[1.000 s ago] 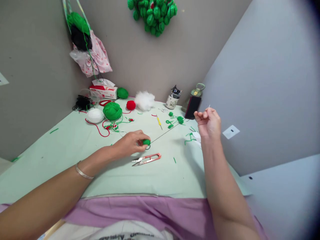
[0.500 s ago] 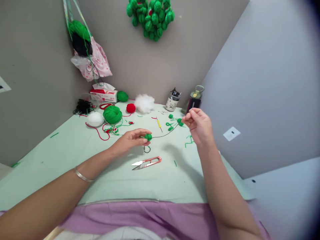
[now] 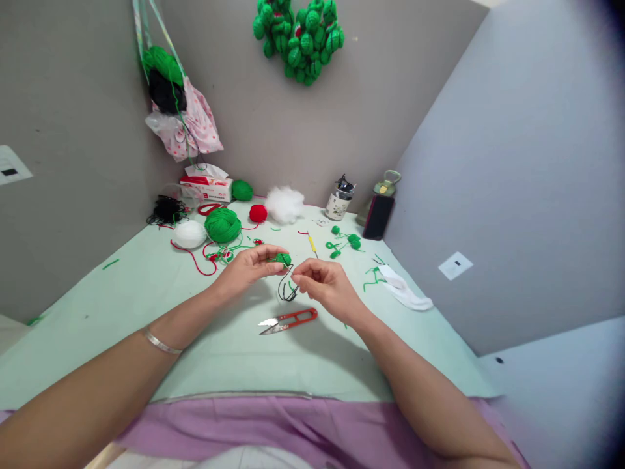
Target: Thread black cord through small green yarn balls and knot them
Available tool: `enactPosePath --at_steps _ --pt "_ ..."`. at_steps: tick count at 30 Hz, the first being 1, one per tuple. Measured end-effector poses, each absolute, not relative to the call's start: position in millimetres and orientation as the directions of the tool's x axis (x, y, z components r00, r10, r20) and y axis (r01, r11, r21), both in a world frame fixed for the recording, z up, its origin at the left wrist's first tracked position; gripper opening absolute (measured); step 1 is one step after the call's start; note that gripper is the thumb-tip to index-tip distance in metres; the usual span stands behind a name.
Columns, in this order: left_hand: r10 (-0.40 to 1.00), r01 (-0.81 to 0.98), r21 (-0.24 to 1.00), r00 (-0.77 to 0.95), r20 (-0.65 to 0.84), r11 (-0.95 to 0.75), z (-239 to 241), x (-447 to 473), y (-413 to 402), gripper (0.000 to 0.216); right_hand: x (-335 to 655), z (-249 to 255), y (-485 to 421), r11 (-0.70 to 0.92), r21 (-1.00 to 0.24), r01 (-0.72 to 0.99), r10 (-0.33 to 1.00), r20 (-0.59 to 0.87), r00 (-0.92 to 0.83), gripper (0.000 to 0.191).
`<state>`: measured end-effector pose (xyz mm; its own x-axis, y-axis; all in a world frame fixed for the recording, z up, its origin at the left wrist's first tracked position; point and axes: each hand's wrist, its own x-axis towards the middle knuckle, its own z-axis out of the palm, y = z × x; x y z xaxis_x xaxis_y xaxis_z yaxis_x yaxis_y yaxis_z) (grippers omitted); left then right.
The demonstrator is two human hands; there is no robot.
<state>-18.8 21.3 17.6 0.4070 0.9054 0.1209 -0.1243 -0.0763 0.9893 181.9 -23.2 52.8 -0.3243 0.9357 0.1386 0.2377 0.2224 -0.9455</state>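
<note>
One pale green cloth (image 3: 205, 365) spreads below. I see the left hand (image 3: 247, 268), fingers clamped on one small green crocheted ball (image 3: 283, 260); just beside it, fingertips of the right hand (image 3: 328, 286) meet, probably on black thread (image 3: 288, 299); nearer than these, one red-handled metal snips (image 3: 282, 319).

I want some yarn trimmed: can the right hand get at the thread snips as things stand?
Probably yes: the thread snips lie uncovered, on the near side of the right hand, with nothing visible blocking. That hand is pinched shut beside the black yarn, though, so it may first have to open.
</note>
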Motion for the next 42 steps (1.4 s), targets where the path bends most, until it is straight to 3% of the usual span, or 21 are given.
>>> enactPosePath --at_steps 7,29,36,42 --pt "0.916 -0.162 0.985 0.383 0.122 -0.063 21.2 -17.9 18.4 0.038 184.9 55.6 -21.5 0.241 -0.932 0.269 0.947 0.165 -0.275 0.016" --pt "0.932 -0.053 0.986 0.32 0.168 -0.159 24.9 -15.2 16.0 0.036 181.7 49.8 -21.7 0.227 -0.927 0.299 0.951 0.145 -0.275 0.013" --pt "0.942 -0.17 0.983 0.313 0.121 -0.07 19.0 -12.1 13.5 0.034 172.7 40.6 -22.7 0.25 -0.933 0.26 0.957 0.197 -0.214 0.013" --pt "0.905 -0.349 0.936 0.414 0.101 0.055 19.8 -11.6 12.7 0.027 174.1 33.6 -19.1 0.412 -0.867 0.282 0.906 0.355 -0.231 0.015"
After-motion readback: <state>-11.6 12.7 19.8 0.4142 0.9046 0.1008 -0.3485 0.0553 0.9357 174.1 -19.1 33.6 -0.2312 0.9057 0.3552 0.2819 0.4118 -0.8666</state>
